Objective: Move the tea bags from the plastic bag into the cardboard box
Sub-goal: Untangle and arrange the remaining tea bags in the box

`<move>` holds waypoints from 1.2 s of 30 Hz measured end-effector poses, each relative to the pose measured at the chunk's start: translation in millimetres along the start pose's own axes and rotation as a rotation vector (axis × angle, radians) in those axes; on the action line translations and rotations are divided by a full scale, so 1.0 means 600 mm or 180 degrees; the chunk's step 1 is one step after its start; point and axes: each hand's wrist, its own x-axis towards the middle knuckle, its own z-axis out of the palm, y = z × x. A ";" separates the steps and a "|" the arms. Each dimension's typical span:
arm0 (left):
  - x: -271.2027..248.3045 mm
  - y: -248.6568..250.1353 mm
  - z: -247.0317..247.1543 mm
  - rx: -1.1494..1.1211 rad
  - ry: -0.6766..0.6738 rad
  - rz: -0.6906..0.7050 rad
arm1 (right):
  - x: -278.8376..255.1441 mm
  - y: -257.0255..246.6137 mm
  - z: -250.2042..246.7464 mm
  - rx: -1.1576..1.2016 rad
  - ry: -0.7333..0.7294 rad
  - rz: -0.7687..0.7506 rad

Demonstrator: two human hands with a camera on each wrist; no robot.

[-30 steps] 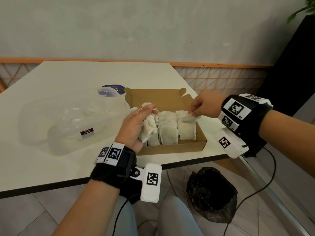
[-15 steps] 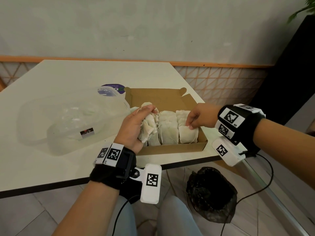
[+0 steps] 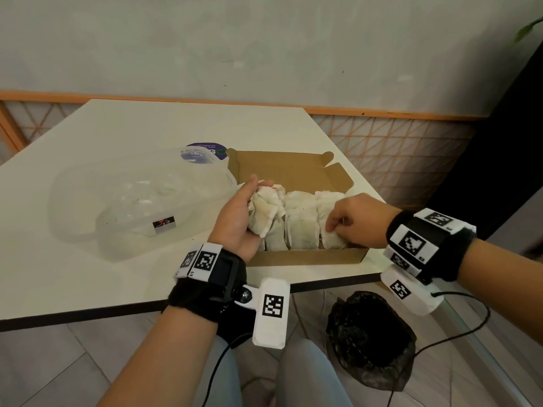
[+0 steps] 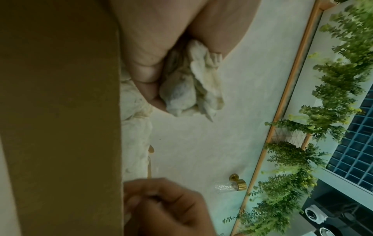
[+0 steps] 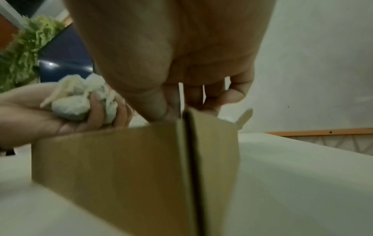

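Cardboard box (image 3: 296, 255) sits open at the near right corner of the white table (image 3: 88, 277), its lid flap folded back on the far side, and both hands work over it. The left hand (image 3: 239, 221) is turned palm-up above the box's left end, fingers and thumb curled round a crumpled bunch of tea bags (image 3: 266, 210); the left wrist view shows the same bunch (image 4: 193, 89) squeezed in the palm. The right hand (image 3: 357, 221) reaches in from the right with the knuckles up, its fingertips (image 3: 330, 226) pinching the near end of the rightmost row of tea bags in the box (image 3: 302, 221). From the right wrist view the fingers dip just behind the box's near corner (image 5: 181, 151). Rows of tea bags stand packed side by side between the two hands. Just left of the box lies the clear plastic bag (image 3: 132, 207), flattened on the table, with a purple label (image 3: 205, 149) at its far edge. Under the table's near edge a black bag (image 3: 370, 339) rests on the tiled floor.
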 end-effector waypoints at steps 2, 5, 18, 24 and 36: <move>0.002 -0.001 0.001 -0.0057 0.0082 -0.0031 | -0.001 -0.012 -0.010 0.0512 0.0603 -0.0085; 0.005 -0.004 0.002 -0.0002 0.0154 0.0001 | 0.000 -0.057 -0.026 0.1983 0.0930 -0.0258; -0.001 -0.007 0.000 0.0223 -0.0201 0.0055 | 0.070 -0.076 -0.038 0.3278 0.0971 0.0083; 0.003 -0.009 0.000 0.0216 -0.0062 0.0027 | 0.072 -0.064 -0.064 0.3924 0.0979 0.0102; -0.007 -0.001 0.003 -0.0041 -0.0011 0.0123 | 0.065 -0.007 -0.081 0.2576 0.0798 0.0043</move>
